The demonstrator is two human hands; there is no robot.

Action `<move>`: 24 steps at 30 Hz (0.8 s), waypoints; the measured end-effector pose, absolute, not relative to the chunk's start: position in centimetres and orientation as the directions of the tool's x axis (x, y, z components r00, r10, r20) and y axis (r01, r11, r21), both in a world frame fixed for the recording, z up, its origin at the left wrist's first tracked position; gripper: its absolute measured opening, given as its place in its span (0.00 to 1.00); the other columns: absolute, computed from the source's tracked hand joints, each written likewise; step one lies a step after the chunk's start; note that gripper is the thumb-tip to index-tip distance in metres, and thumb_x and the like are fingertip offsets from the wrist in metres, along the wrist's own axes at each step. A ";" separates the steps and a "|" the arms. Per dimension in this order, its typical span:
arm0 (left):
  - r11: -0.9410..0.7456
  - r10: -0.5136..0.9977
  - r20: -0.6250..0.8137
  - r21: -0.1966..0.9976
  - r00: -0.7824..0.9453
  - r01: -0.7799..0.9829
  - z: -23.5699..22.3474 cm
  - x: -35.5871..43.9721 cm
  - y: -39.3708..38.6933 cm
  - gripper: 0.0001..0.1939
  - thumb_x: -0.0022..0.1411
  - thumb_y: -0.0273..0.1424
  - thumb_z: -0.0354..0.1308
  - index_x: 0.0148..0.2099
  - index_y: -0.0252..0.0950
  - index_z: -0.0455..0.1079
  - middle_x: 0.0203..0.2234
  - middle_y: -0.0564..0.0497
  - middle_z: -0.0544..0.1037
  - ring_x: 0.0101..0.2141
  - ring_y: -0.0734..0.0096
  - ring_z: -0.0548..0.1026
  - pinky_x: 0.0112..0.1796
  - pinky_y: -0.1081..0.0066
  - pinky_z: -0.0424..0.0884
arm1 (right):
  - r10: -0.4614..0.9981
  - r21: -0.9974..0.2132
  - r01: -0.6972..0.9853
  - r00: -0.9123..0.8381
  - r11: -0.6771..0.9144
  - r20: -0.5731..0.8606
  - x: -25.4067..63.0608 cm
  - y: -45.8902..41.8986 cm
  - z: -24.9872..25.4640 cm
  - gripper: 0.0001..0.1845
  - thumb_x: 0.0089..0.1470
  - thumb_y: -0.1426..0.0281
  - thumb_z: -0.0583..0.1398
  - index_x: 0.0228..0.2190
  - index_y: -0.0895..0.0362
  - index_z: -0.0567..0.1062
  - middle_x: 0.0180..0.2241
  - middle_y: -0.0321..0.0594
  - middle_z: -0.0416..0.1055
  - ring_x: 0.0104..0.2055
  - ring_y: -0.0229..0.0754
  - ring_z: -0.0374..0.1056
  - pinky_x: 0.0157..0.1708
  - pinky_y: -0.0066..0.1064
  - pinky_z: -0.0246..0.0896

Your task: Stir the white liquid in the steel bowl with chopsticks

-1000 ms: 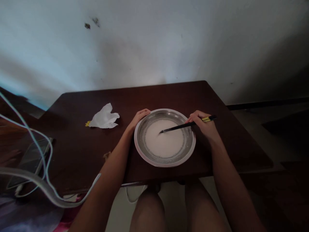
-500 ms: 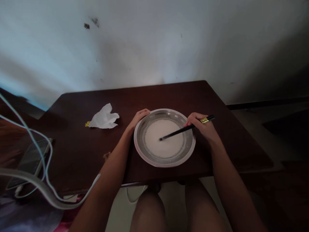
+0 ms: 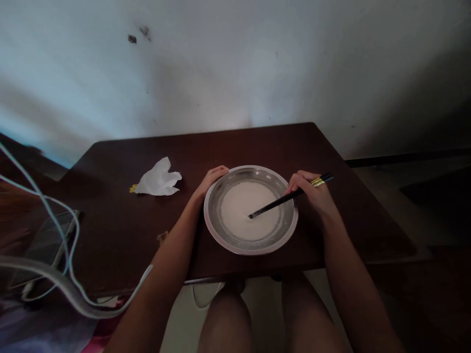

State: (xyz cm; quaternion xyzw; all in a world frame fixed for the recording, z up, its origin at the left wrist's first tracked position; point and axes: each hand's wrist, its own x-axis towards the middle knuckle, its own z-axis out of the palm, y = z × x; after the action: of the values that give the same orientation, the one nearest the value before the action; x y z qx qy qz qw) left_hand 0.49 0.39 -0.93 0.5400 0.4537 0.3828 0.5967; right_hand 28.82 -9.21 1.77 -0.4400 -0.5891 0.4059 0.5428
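A round metal bowl [image 3: 221,234] holding a white liquid [image 3: 243,215] stands on the dark wooden table [image 3: 121,215] in front of me. My left hand [image 3: 212,179] curls around the bowl's far left rim. My right hand [image 3: 311,191] is closed on a pair of black chopsticks [image 3: 283,200] with gold-banded ends. Their tips dip into the white liquid near the bowl's middle.
A crumpled white tissue [image 3: 159,180] lies on the table left of the bowl. At the far left a phone [image 3: 44,245] lies on the table with white cables [image 3: 69,255] looping over it. A pale wall rises behind the table. My knees show below its near edge.
The chopstick tips have swept through the liquid from the bowl's upper middle down and to the right. My right hand shifted slightly right. My left hand stayed on the rim.
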 end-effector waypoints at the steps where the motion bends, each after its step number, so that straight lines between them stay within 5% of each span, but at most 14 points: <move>1: 0.122 0.948 -0.126 0.992 0.293 0.034 -0.9 0.5 0.4 0.15 0.44 0.40 0.62 0.27 0.33 0.67 0.20 0.56 0.68 0.22 0.78 0.64 0.25 0.76 0.59 | 0.961 -0.958 0.085 -0.055 0.274 0.270 28.8 -9.2 1.8 0.16 0.55 0.67 0.59 0.17 0.55 0.71 0.21 0.34 0.73 0.26 0.37 0.69 0.32 0.30 0.62; 6: 0.125 0.948 -0.134 0.991 0.290 0.049 -0.8 0.5 0.4 0.15 0.44 0.40 0.62 0.27 0.33 0.68 0.20 0.55 0.68 0.22 0.77 0.64 0.25 0.76 0.59 | 0.942 -0.941 0.102 0.065 0.323 0.330 28.8 -9.2 1.8 0.17 0.56 0.67 0.58 0.17 0.55 0.71 0.20 0.33 0.72 0.26 0.35 0.68 0.32 0.29 0.61; 10: 0.146 0.947 -0.151 0.988 0.285 0.039 -0.7 0.6 0.3 0.14 0.44 0.40 0.62 0.28 0.34 0.68 0.20 0.55 0.69 0.22 0.77 0.64 0.26 0.75 0.59 | 0.958 -0.952 0.111 -0.052 0.285 0.280 28.8 -9.1 1.8 0.15 0.55 0.67 0.59 0.18 0.55 0.72 0.22 0.34 0.74 0.27 0.36 0.69 0.32 0.29 0.61; 15: 0.134 0.945 -0.139 0.990 0.295 0.039 -0.6 0.5 0.2 0.13 0.45 0.39 0.62 0.28 0.34 0.68 0.20 0.56 0.69 0.22 0.77 0.64 0.26 0.75 0.60 | 0.948 -0.948 0.087 0.058 0.307 0.313 28.9 -9.1 1.7 0.17 0.56 0.67 0.58 0.17 0.55 0.70 0.19 0.32 0.71 0.25 0.35 0.68 0.32 0.29 0.61; 18: 0.135 0.948 -0.142 0.990 0.285 0.044 -0.6 0.5 0.2 0.13 0.45 0.39 0.61 0.28 0.33 0.67 0.20 0.56 0.68 0.22 0.77 0.64 0.26 0.75 0.60 | 0.959 -0.956 0.089 -0.064 0.279 0.274 28.9 -9.2 1.7 0.15 0.55 0.67 0.59 0.18 0.55 0.71 0.21 0.34 0.73 0.27 0.36 0.70 0.32 0.30 0.62; 24: 0.135 0.948 -0.137 0.990 0.288 0.029 -0.7 0.6 0.3 0.14 0.44 0.39 0.62 0.27 0.33 0.68 0.19 0.56 0.68 0.22 0.78 0.63 0.25 0.76 0.59 | 0.951 -0.950 0.085 0.041 0.302 0.306 28.9 -9.1 1.7 0.18 0.56 0.66 0.59 0.17 0.55 0.70 0.19 0.33 0.71 0.25 0.36 0.69 0.31 0.30 0.61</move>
State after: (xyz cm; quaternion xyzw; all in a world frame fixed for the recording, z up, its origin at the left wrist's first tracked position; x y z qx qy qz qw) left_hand 0.57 0.28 -0.68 0.5344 0.4568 0.3836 0.5989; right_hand 28.91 -9.10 1.70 -0.4494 -0.5763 0.3838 0.5645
